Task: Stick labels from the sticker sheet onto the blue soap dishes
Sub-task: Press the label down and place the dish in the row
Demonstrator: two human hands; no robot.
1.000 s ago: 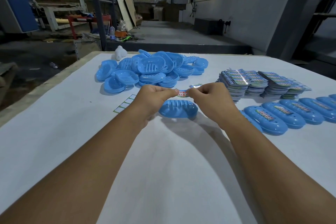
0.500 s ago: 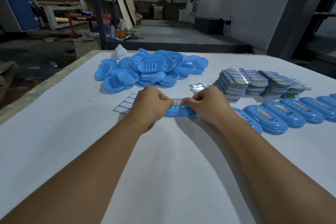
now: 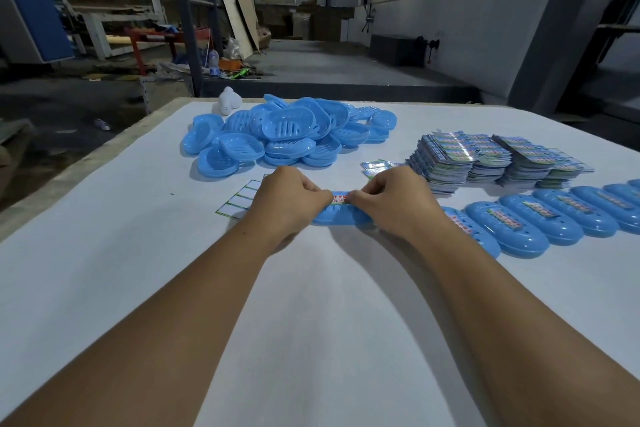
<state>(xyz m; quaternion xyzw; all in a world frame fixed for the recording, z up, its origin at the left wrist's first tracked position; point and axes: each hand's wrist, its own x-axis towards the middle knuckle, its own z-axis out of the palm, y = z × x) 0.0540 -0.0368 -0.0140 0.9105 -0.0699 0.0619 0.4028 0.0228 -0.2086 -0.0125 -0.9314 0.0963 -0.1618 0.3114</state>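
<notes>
While both forearms reach out over the white table (image 3: pixel 104 288), the left hand (image 3: pixel 287 199) and the right hand (image 3: pixel 391 201) meet over a single blue soap dish (image 3: pixel 337 217) lying upside down in front of the person. A label (image 3: pixel 340 198) with red print lies along the top of that dish, and each hand has its fingers curled in, the tips pressing or pinching one end of the label; the hands nearly touch, so only a short strip of the label shows between them. The dish itself peeks out below and between the knuckles.

Just behind the left hand, partly covered by it, lies a sticker sheet (image 3: pixel 237 204) with white blank cells and a green border. To the right, a row of labelled dishes (image 3: pixel 526 225) runs off toward the table's right edge, each turned over with a coloured label on its back. Behind the right hand sit a few loose sticker sheets (image 3: pixel 374 165), and beyond them several stacks of sticker sheets (image 3: pixel 485 159) stand side by side.

Farther back, left of centre, a heap of unlabelled blue dishes (image 3: pixel 287 135) is piled loosely, most lying open side up. A small white object (image 3: pixel 229 101) stands at the far table edge beside the heap.
</notes>
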